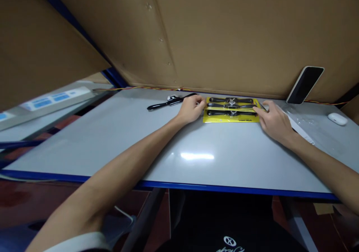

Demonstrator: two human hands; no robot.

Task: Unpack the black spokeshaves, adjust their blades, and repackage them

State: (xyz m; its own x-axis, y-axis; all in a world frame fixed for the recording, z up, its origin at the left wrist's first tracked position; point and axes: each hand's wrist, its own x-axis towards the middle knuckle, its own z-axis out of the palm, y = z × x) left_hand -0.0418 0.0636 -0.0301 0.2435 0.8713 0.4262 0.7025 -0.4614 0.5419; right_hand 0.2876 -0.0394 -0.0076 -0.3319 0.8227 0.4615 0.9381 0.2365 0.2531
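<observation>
Yellow cards with black two-handled tools on them lie overlapped near the back of the grey table. At their left edge is my left hand, its fingers curled and closed on that edge. My right hand rests at the right edge, thumb and fingers pinching the upper card. A loose black tool with a silvery middle lies just left of my left hand, partly hidden behind it.
A phone leans against the cardboard wall. Clear plastic packaging and a white earbud case lie at the right. A power strip is on another surface at the left. The table's blue edge is nearest me.
</observation>
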